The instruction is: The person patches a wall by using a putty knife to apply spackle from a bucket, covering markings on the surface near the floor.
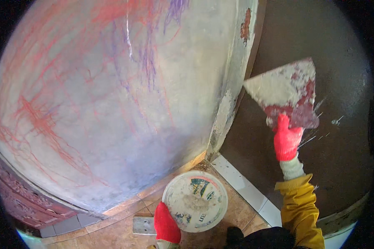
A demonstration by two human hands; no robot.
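My right hand (287,141), in a red glove with a yellow sleeve, grips a wide putty knife (284,89) smeared with white filler, its blade raised near the corner edge of a wall (230,99). My left hand (167,224), also in a red glove, holds the rim of a white plastic tub (195,200) that has pale filler inside. The pale wall (112,91) in front of me is covered with red and purple crayon scribbles.
A dark brown surface (320,37) fills the right side past the wall corner. Brown floor tiles (116,232) and a strip of white tiles (241,182) lie below. A small grey block (143,225) rests on the floor beside the tub.
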